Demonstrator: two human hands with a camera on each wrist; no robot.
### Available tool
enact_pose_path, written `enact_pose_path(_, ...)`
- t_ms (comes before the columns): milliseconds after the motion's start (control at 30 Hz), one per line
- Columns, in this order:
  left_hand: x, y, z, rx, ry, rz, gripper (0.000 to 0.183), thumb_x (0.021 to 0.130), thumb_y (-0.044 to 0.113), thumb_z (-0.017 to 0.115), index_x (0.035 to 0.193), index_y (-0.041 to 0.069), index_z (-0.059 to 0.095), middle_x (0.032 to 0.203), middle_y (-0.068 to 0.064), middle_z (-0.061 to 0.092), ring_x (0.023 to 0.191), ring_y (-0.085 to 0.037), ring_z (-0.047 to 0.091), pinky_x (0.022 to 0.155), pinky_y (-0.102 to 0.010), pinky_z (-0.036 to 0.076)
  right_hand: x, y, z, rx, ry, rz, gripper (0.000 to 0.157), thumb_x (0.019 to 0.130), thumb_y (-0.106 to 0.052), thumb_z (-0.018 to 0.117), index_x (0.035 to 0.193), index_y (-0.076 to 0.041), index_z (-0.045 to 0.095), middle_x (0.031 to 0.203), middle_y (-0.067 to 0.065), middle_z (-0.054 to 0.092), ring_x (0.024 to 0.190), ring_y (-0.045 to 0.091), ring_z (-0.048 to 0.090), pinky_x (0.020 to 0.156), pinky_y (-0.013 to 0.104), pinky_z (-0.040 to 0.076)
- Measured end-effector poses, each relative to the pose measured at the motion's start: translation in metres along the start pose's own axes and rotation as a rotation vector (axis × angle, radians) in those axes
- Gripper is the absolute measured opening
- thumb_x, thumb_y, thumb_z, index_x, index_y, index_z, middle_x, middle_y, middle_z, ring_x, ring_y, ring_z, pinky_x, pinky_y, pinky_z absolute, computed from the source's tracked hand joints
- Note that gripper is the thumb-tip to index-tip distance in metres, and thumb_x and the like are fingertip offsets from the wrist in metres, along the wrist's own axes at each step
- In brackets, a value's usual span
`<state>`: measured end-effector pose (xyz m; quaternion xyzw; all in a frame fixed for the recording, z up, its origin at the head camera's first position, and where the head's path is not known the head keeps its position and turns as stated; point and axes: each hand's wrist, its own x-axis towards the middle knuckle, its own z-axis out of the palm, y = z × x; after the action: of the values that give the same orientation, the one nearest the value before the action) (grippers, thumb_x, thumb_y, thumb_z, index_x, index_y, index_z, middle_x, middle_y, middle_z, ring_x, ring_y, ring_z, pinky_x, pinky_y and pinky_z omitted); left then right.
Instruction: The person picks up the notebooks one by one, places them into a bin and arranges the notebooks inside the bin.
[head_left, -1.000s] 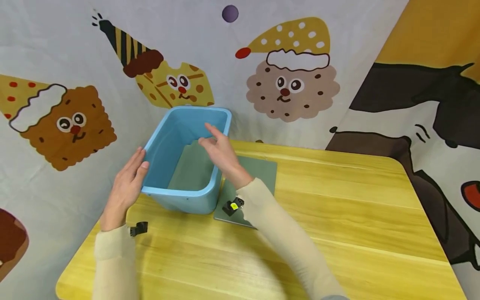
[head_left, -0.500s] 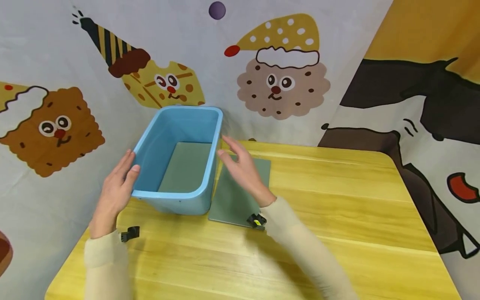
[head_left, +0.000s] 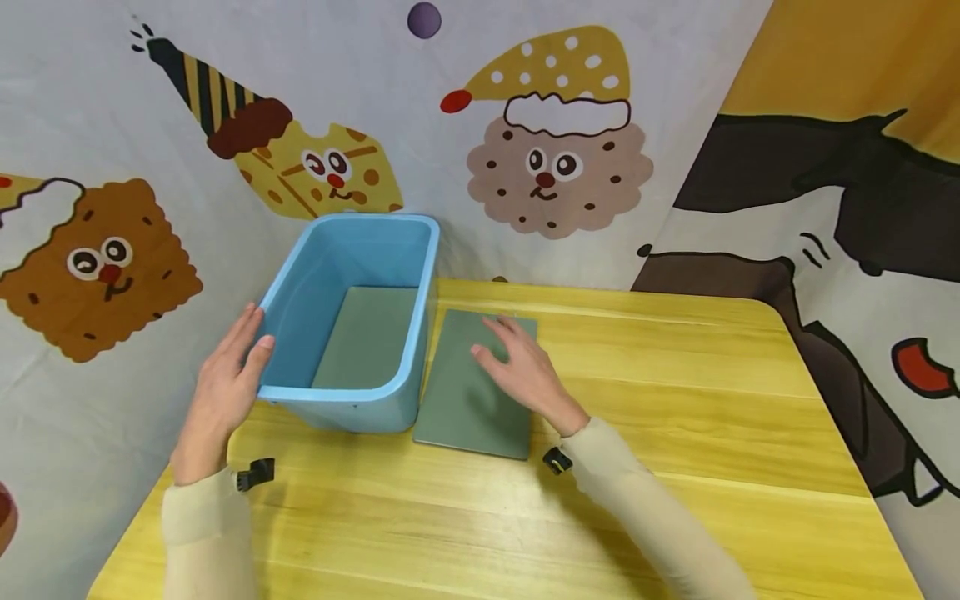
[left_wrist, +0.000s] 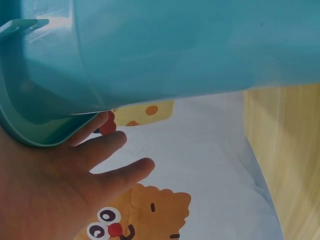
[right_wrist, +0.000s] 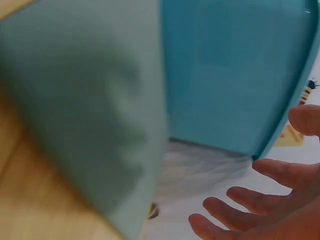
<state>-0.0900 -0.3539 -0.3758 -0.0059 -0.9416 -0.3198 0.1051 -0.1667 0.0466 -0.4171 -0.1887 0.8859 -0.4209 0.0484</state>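
A blue plastic bin [head_left: 337, 398] stands on the left of the table, with a flat grey-green board [head_left: 367, 337] lying on its floor. My left hand [head_left: 225, 375] rests its straight fingers along the bin's left rim; the left wrist view shows them spread against the outside under the lip. A second grey-green board [head_left: 472, 400] lies flat on the table beside the bin's right wall. Over that board hovers my right hand [head_left: 528, 371], its fingers relaxed and holding nothing. In the right wrist view, the fingers [right_wrist: 235, 215] are apart from the board and its shadowed surface.
The yellow wooden table [head_left: 675, 400] extends to the right, with rounded corners. A cloth backdrop [head_left: 450, 183] printed with cartoon characters hangs directly behind the bin and along the left side. Small black devices sit at both wrists.
My right hand has come out of the bin, over its right wall, and moved right above the board on the table. The left hand stays at the rim. The head view shifts slightly.
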Motion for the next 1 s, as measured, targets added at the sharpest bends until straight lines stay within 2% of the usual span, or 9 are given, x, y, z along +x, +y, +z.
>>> enact_pose_path(233, 0.001, 0.000, 0.000, 0.005, 0.001, -0.001, 0.062, 0.113, 0.040, 0.037, 0.165, 0.009, 0.024, 0.172, -0.013, 0.015, 0.154, -0.049, 0.016, 0.118, -0.072, 0.012, -0.010, 0.036, 0.002, -0.135, -0.073, 0.051, 0.075, 0.103, -0.048, 0.059, 0.161, -0.007, 0.036, 0.165, 0.028, 0.026, 0.148, 0.048, 0.033, 0.115, 0.066, 0.033)
enact_pose_path(467, 0.001, 0.000, 0.000, 0.009, 0.002, -0.001, 0.062, 0.113, 0.040, 0.037, 0.165, 0.009, 0.023, 0.173, -0.013, 0.015, 0.154, -0.049, 0.015, 0.118, -0.073, 0.012, -0.018, 0.060, 0.001, -0.229, -0.135, 0.118, 0.079, 0.103, -0.052, 0.057, 0.162, -0.005, 0.032, 0.164, 0.035, 0.021, 0.146, 0.053, 0.032, 0.114, 0.066, 0.034)
enact_pose_path(700, 0.001, -0.001, 0.000, 0.008, -0.004, -0.001, 0.062, 0.114, 0.039, 0.037, 0.165, 0.008, 0.022, 0.172, -0.014, 0.014, 0.154, -0.049, 0.015, 0.118, -0.072, 0.012, -0.020, 0.064, 0.003, -0.319, -0.209, 0.193, 0.081, 0.104, -0.052, 0.055, 0.162, -0.001, 0.031, 0.157, 0.038, 0.032, 0.143, 0.054, 0.036, 0.114, 0.064, 0.035)
enact_pose_path(833, 0.000, -0.002, 0.000, 0.010, -0.004, -0.003, 0.062, 0.114, 0.038, 0.037, 0.165, 0.008, 0.022, 0.172, -0.015, 0.014, 0.154, -0.050, 0.015, 0.118, -0.072, 0.012, -0.020, 0.061, 0.007, -0.360, -0.228, 0.196, 0.079, 0.104, -0.051, 0.056, 0.161, -0.001, 0.033, 0.156, 0.038, 0.035, 0.144, 0.056, 0.034, 0.115, 0.066, 0.033)
enact_pose_path(1000, 0.000, -0.001, -0.001, 0.004, -0.004, 0.003, 0.062, 0.113, 0.038, 0.037, 0.166, 0.009, 0.022, 0.172, -0.013, 0.014, 0.154, -0.050, 0.015, 0.118, -0.073, 0.012, -0.020, 0.057, 0.012, -0.352, -0.225, 0.188, 0.079, 0.103, -0.048, 0.059, 0.161, -0.001, 0.032, 0.156, 0.040, 0.032, 0.144, 0.058, 0.032, 0.112, 0.067, 0.035)
